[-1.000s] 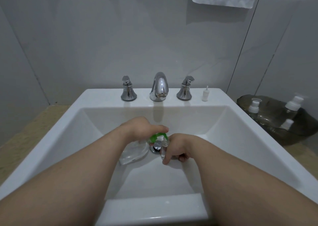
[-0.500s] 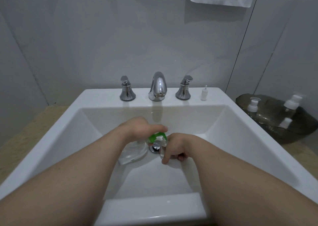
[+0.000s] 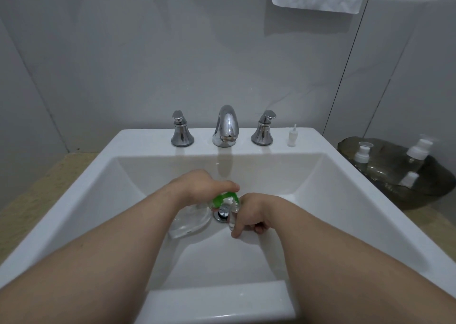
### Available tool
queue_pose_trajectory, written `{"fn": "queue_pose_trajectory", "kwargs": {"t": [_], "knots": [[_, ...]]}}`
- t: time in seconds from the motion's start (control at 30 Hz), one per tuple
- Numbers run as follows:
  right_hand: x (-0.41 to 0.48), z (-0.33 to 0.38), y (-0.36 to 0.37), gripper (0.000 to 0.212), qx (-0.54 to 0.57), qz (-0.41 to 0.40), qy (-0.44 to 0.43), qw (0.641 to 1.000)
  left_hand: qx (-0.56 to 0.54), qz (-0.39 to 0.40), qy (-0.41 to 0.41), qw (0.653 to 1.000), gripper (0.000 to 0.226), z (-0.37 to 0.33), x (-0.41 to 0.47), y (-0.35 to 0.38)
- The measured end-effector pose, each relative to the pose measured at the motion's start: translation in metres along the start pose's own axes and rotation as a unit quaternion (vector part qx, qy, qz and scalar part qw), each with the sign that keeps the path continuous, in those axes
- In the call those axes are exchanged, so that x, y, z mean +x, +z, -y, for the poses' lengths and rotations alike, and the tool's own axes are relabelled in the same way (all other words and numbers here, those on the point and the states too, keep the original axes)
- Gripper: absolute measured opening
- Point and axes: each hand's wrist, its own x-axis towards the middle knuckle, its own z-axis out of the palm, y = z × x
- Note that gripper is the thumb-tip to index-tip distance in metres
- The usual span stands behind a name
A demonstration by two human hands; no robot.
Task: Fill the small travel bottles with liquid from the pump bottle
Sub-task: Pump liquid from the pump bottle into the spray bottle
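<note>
Pump bottle (image 3: 190, 221), clear plastic, curved green spout (image 3: 225, 198)

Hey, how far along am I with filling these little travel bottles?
Done: unclear; three capped bottles sit on the dark tray, fill unreadable. In hand: the left hand holds the pump bottle at its green pump, nozzle by the small travel bottle gripped in the right hand over the sink. Left: finish this one, then probably refit the white cap waiting on the ledge.
</note>
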Motion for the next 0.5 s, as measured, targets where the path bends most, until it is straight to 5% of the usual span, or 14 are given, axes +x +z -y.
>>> {"fn": "queue_pose_trajectory", "kwargs": {"t": [0.5], "knots": [[0.0016, -0.0001, 0.0009, 0.025, 0.006, 0.004, -0.01, 1.0, -0.014, 0.0, 0.01, 1.0, 0.045, -0.0024, 0.0001, -0.0004]]}}
